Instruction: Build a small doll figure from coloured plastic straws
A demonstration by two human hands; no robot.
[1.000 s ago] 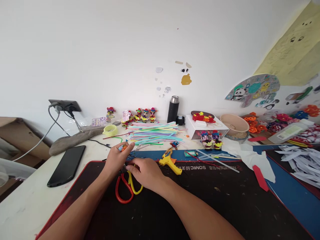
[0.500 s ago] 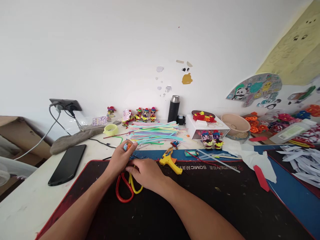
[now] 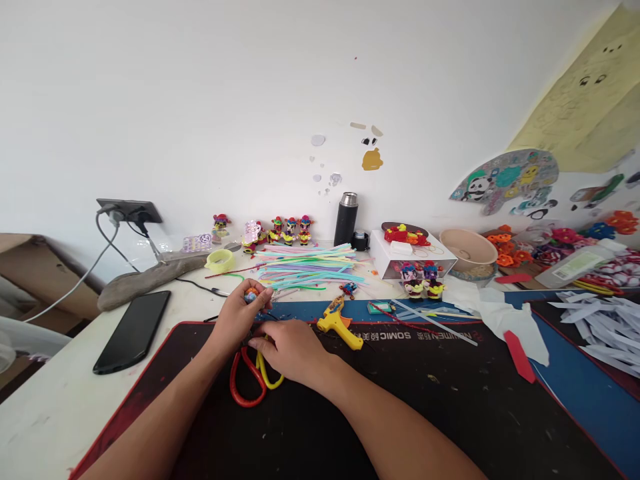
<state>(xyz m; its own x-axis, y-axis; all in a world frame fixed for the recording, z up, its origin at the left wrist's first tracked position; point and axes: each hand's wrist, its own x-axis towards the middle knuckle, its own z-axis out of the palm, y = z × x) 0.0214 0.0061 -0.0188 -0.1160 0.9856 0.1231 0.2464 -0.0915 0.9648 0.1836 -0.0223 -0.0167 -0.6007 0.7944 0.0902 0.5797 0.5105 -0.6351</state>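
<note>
Left hand (image 3: 236, 312) grasping blue-orange piece (image 3: 251, 294) in fingers; right hand (image 3: 293, 345) curled, grip unclear, by scissors (image 3: 261, 373); glue gun (image 3: 342, 328) farther right.

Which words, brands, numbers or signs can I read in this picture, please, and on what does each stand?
"SOMIC", upside down, on the black mat.
"NEWMEN", upside down, farther right on the same mat; partly covered, so its middle letters are uncertain.
Chinese characters beside both: too blurred to quote.
Label on the translucent container: too small.
Purple sheet and teal packet: any print is too small.
</note>
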